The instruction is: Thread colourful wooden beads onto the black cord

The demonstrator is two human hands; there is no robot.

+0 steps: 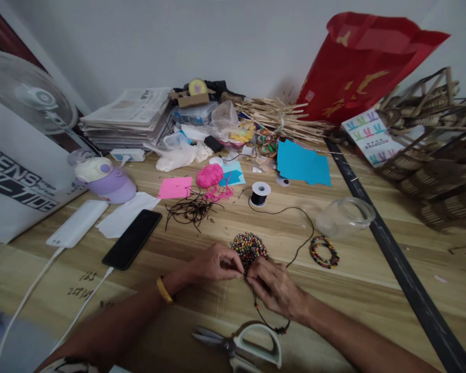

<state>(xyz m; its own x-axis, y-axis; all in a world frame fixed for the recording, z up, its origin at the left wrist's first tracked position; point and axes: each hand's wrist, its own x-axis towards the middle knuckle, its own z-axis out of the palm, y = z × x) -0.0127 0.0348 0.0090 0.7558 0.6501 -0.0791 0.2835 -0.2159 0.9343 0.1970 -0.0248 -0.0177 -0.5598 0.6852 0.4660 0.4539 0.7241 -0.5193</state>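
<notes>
At six o'clock from the bead pile [249, 243], dark cord [256, 306] is pinched by left hand [216, 263] and right hand [276, 288].

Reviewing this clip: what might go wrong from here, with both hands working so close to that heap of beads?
The heap of beads sits right against the fingers of the left hand and right hand; a nudge could scatter any loose ones.
The scissors lie near both forearms, blades toward the left one, which might brush them.
The black cord curves from its spool; a tug could topple it.
</notes>
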